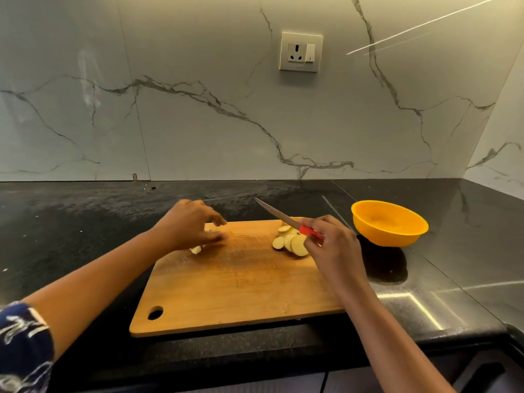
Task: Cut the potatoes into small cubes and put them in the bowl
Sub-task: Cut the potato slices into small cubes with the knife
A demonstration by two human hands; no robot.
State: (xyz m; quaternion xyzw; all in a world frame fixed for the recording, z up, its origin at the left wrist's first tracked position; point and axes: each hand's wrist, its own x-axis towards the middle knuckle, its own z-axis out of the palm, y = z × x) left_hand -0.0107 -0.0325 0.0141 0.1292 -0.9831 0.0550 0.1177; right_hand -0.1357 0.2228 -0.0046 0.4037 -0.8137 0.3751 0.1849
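A wooden cutting board point(232, 282) lies on the black counter. Several round potato slices point(292, 241) are piled near its far right corner. My right hand point(331, 245) grips a knife point(279, 214) by its red handle, blade pointing up and left above the slices. My left hand point(195, 224) hovers over the board's far left edge with fingers loosely spread; a small potato piece point(196, 249) peeks out beneath it, and I cannot tell whether the hand touches it. An orange bowl point(390, 224) stands to the right of the board; it looks empty.
The black stone counter point(85, 222) runs to a marble wall behind, with a socket point(301, 51) above. The counter's front edge lies just under the board. A corner wall closes in at the right.
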